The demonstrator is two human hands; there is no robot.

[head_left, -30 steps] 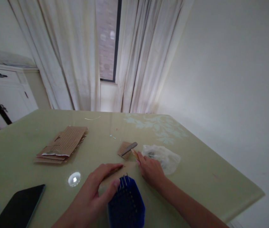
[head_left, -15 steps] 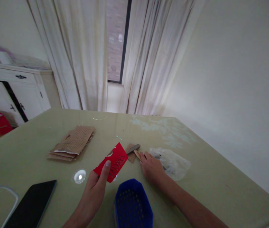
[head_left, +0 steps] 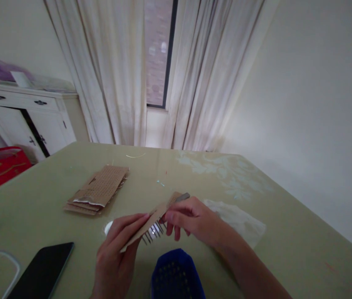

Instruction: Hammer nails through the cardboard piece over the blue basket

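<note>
Card (head_left: 153,219) clamped in left hand (head_left: 120,246); right hand (head_left: 191,218) at its pins (head_left: 156,231), grip unclear; cardboard stack (head_left: 101,187) bears illegible marks.

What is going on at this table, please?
A person's left hand holds a brown card, with thin pins sticking out below. The right hand is at the card's far end; whether it grips anything is unclear. A blue basket stands nearer the person, a cardboard stack lies to the left and a plastic bag to the right.
</note>
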